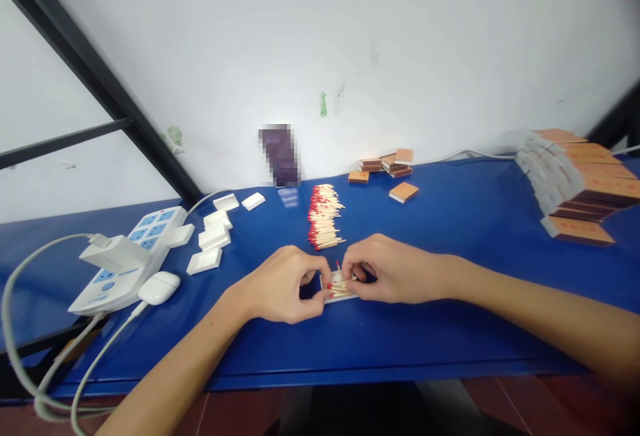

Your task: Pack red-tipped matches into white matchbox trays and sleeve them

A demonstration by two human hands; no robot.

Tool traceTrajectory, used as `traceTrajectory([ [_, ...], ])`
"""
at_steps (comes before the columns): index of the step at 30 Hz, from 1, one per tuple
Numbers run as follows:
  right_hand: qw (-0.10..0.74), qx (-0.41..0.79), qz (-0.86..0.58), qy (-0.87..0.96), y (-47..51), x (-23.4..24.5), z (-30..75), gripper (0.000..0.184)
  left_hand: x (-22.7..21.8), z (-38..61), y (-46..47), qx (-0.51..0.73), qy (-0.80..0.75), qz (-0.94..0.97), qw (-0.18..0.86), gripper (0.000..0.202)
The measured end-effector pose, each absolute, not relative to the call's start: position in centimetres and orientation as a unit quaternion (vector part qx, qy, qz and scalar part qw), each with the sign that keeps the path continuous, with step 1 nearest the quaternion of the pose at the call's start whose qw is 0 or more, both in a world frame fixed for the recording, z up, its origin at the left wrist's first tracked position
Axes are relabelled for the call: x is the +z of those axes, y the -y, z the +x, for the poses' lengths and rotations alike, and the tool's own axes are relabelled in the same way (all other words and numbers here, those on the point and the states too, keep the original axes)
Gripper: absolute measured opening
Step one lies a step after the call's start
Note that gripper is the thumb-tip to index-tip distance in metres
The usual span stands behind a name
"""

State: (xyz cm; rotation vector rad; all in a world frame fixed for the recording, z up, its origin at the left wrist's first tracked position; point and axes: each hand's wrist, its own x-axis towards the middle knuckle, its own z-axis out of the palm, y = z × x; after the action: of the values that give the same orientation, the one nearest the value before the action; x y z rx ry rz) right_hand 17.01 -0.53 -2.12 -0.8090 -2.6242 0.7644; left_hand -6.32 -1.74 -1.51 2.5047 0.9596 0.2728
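A small white matchbox tray (342, 299) lies on the blue table, with red-tipped matches (338, 289) inside it. My left hand (290, 286) is closed at the tray's left end, thumb and index finger gripping its edge near the match heads. From the right, my right hand (385, 269) pinches at the other ends of the matches, its fingertips over the tray. One match sticks up at a slant beside the right fingers. Just beyond my hands lies a long pile of loose matches (325, 217), heads mostly to the left.
White empty trays (215, 235) lie to the left, next to a power strip (135, 256) with cables and a white earphone case (159, 287). Several matchboxes (404, 191) sit near the wall. A large stack of matchboxes (590, 176) stands at right. A blurred phone (281, 156) leans on the wall.
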Motion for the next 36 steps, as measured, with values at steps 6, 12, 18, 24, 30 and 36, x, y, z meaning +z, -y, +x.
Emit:
traceTrajectory([
  [6, 0.149, 0.276, -0.285, 0.906, 0.5, -2.1, 17.0, 0.009, -1.1, -6.6, 1.9, 0.083, -0.352, 0.903, 0.231, 0.022],
  [12, 0.150, 0.317, -0.293, 0.890, 0.4, -2.4, 17.0, 0.012, -1.1, -6.6, 1.8, 0.074, -0.345, 0.898, 0.263, 0.026],
  [18, 0.155, 0.341, -0.288, 0.881, 0.5, -2.3, 16.9, 0.018, -1.4, -6.5, 1.6, 0.125, -0.319, 0.885, 0.314, 0.012],
  [24, 0.162, 0.327, -0.288, 0.885, 0.4, -2.7, 16.8, 0.013, -1.4, -6.3, 1.6, 0.161, -0.309, 0.882, 0.317, 0.013],
  [30, 0.168, 0.309, -0.283, 0.892, 0.3, -3.2, 16.8, 0.009, -1.1, -6.1, 1.6, 0.166, -0.287, 0.887, 0.321, 0.014],
  [36, 0.182, 0.301, -0.280, 0.893, 0.7, -2.8, 16.9, 0.009, -1.3, -6.2, 1.6, 0.161, -0.304, 0.885, 0.313, 0.014],
])
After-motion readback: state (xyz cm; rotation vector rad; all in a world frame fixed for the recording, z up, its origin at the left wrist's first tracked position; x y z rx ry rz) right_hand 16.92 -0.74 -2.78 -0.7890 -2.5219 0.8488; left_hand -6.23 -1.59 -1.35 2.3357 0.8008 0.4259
